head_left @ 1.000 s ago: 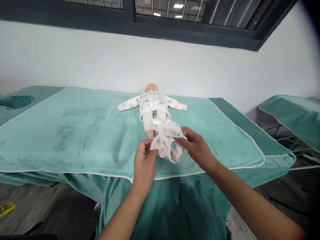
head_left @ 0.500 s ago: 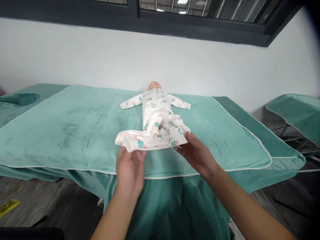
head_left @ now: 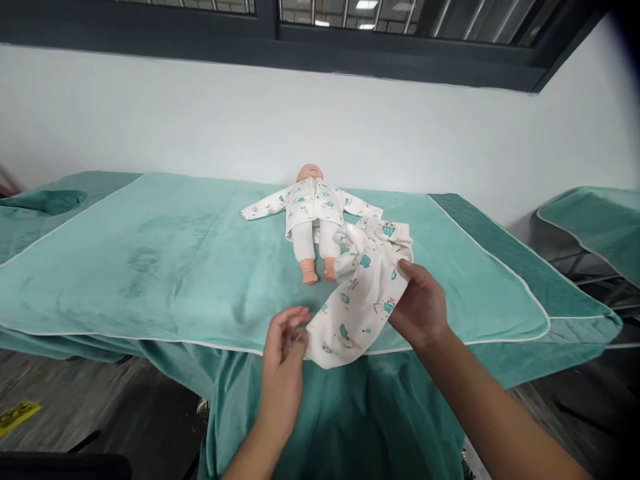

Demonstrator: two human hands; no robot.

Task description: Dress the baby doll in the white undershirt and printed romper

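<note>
Clamped on a garment (head_left: 367,293) is the grip of the right hand (head_left: 420,307), thumb on top of the cloth and fingers out of sight behind it. At the garment's near end, the left hand (head_left: 283,373) has its thumb and fingers curled close together beside the edge; whether they pinch the cloth, I cannot tell. The garment is white with teal figures and slants from the left hand up to the right, its far end bunched, its near end in front of the bed's front edge. Below it a dark green skirt (head_left: 370,413) hangs in folds, with grey floor (head_left: 37,373) to the left and a yellow label (head_left: 19,417) on it. A light green sheet (head_left: 200,267) with white piping covers the bed. Just beyond the garment, the doll (head_left: 303,241) lies face up on the sheet, bare feet toward the hands, the one nearer the garment partly hidden by it. Its arms are spread in a printed jacket (head_left: 314,201), and its legs are white. Its head lies near the white wall (head_left: 200,113). Above the wall runs a dark window frame (head_left: 390,55), with bars behind the glass.
</note>
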